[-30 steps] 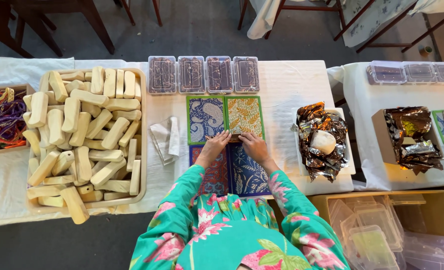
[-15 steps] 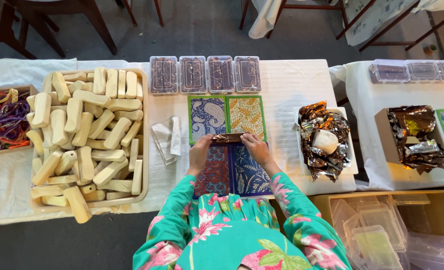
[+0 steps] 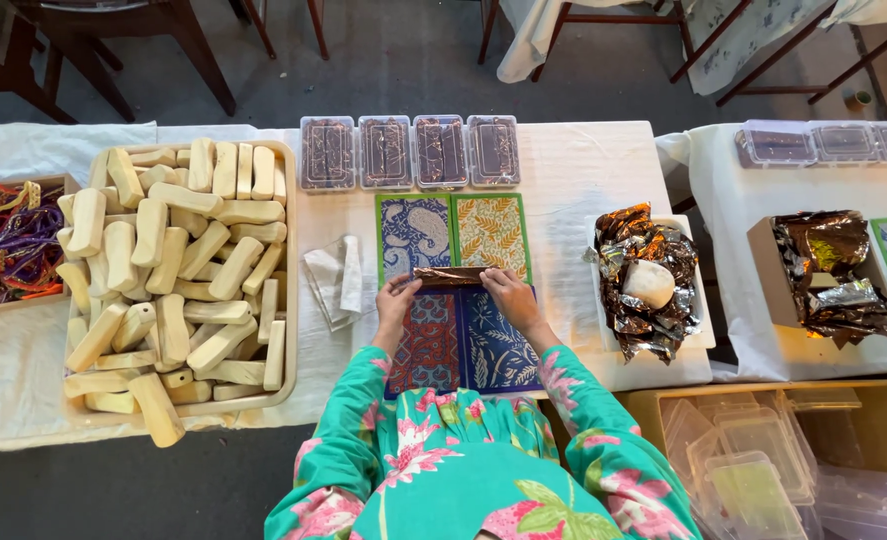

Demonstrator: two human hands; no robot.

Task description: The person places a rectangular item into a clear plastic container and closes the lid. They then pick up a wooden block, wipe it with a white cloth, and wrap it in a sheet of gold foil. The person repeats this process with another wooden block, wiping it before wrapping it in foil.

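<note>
1. A long bar in shiny brown foil (image 3: 450,276) lies flat on the table, in the middle of four patterned sheets. It looks crinkly, dark brown w/ bright glints.
2. Left hand (image 3: 395,303) holds the bar's left end; fingers curl on its edge. Right hand (image 3: 506,295) holds the right end the same way. The bar lies between the two hands, just past the fingertips, thumbs on the near side.
3. Patterned sheets under it, all flat rectangles: blue & white sheet (image 3: 414,233) top left, yellow-orange sheet (image 3: 491,231) top right, red sheet (image 3: 428,345) near left, dark blue sheet (image 3: 495,347) near right. Top two have green edges.
4. Behind the sheets: a row of four clear plastic boxes (image 3: 410,152) w/ lids, each w/ something dark brown inside.
5. Left of the sheets: a folded white cloth (image 3: 334,280) on the white tablecloth (image 3: 573,170).
6. Far left: a big tan tray (image 3: 288,300) piled w/ pale cream bars (image 3: 173,270). Beyond it, a box of purple & orange strings (image 3: 3,245).
7. Right of the sheets: a white tray of crumpled foil (image 3: 635,290) w/ one bare pale bar (image 3: 649,283) on top.
8. Next table on the right: a cardboard box of foil (image 3: 828,265) & more clear boxes (image 3: 828,143).
9. Near right, low down: a yellow box of empty clear lids & boxes (image 3: 753,470).
</note>
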